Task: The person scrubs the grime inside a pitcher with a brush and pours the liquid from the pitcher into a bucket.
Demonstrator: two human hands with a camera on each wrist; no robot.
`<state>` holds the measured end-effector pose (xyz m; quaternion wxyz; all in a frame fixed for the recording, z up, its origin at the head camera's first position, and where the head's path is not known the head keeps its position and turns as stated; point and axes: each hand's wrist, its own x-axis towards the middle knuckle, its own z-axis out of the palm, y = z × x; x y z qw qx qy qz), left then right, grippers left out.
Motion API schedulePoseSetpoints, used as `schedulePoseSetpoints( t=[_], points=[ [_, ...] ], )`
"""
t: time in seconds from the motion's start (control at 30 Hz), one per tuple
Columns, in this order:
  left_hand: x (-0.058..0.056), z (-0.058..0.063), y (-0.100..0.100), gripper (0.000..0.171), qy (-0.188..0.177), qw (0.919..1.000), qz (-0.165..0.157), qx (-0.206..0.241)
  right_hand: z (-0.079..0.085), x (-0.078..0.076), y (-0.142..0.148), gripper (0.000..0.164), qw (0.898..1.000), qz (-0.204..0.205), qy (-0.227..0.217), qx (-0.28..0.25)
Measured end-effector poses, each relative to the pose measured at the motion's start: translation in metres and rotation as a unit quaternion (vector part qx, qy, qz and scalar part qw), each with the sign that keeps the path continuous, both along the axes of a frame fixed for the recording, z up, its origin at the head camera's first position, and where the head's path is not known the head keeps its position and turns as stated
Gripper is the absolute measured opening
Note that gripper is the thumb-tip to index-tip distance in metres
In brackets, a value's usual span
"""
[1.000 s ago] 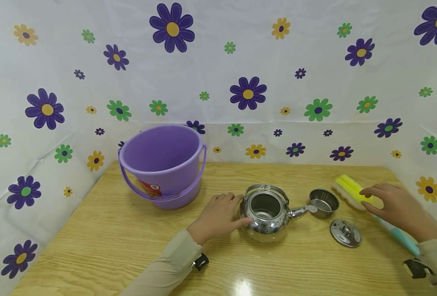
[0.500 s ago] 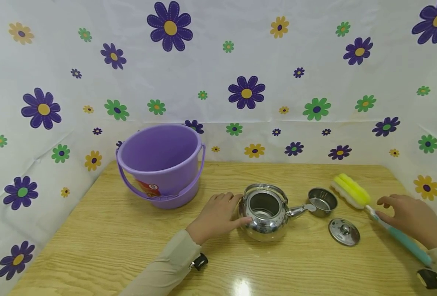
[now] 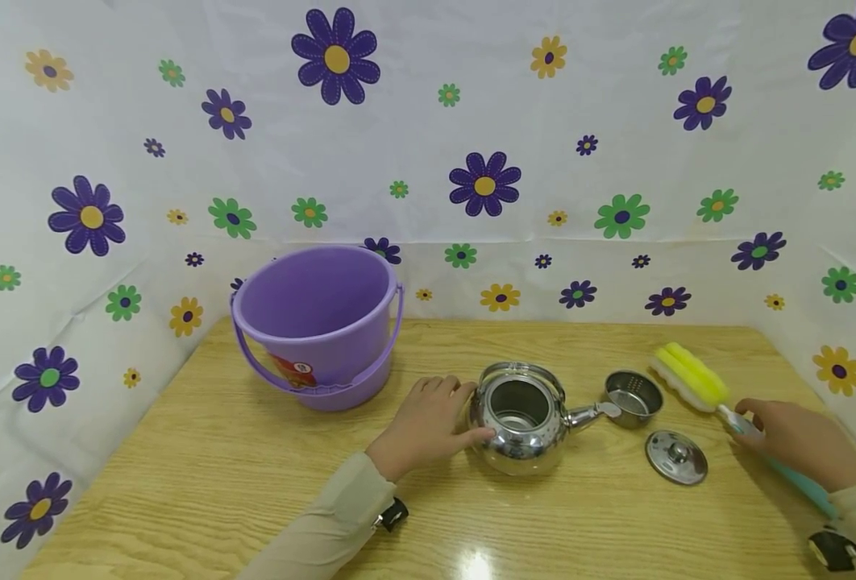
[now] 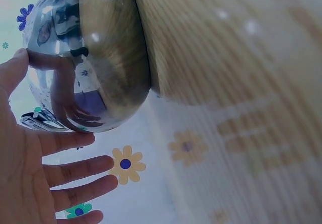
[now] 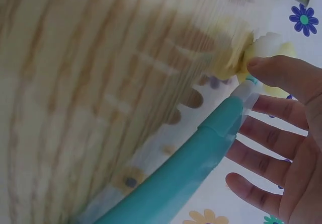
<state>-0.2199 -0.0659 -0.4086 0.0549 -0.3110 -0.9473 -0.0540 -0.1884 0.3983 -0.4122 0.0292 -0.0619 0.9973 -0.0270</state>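
A shiny steel kettle [image 3: 521, 419] stands lidless on the table, its mouth facing up and its spout toward the right. My left hand [image 3: 428, 427] touches its left side with thumb and forefinger spread; in the left wrist view the other fingers [image 4: 85, 171] reach out straight beside it. On the right lies a bottle brush with a yellow-and-white sponge head [image 3: 689, 377] and a teal-and-white handle [image 5: 216, 121]. My right hand [image 3: 798, 439] is over that handle; in the right wrist view thumb and extended fingers stand on either side of it, not curled round it.
A perforated steel strainer cup [image 3: 633, 399] sits by the spout tip. In front of it lies the round kettle lid [image 3: 677, 457], knob up. A large purple bucket [image 3: 326, 322] stands at the back left. Flower-printed sheeting [image 3: 428, 145] rises behind the wooden table [image 3: 254, 483].
My right hand has moved from over the sponge head back toward the brush handle and come down to it. The left hand stays at the kettle.
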Motion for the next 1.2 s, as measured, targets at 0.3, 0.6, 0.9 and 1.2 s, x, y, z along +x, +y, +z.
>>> schedulePoseSetpoints(
  t=[0.3, 0.6, 0.9, 1.2],
  points=[
    [0.000, -0.001, -0.001, 0.073, 0.094, 0.9954, -0.012, -0.011, -0.001, 0.000, 0.000, 0.031, 1.000, 0.010, -0.003, -0.023],
    [0.000, 0.000, -0.001, 0.075, 0.130, 0.9911, -0.022, -0.019, 0.003, -0.002, 0.000, 0.031, 0.998, 0.004, -0.015, -0.053],
    [0.002, 0.002, -0.001, 0.077, 0.075, 0.9968, -0.013, -0.023, 0.005, 0.001, -0.004, 0.031, 0.996, 0.002, 0.064, -0.062],
    [0.006, 0.001, 0.001, 0.078, 0.028, 0.9994, -0.010, -0.016, 0.017, 0.004, 0.005, 0.033, 0.996, -0.003, 0.070, -0.056]
  ],
)
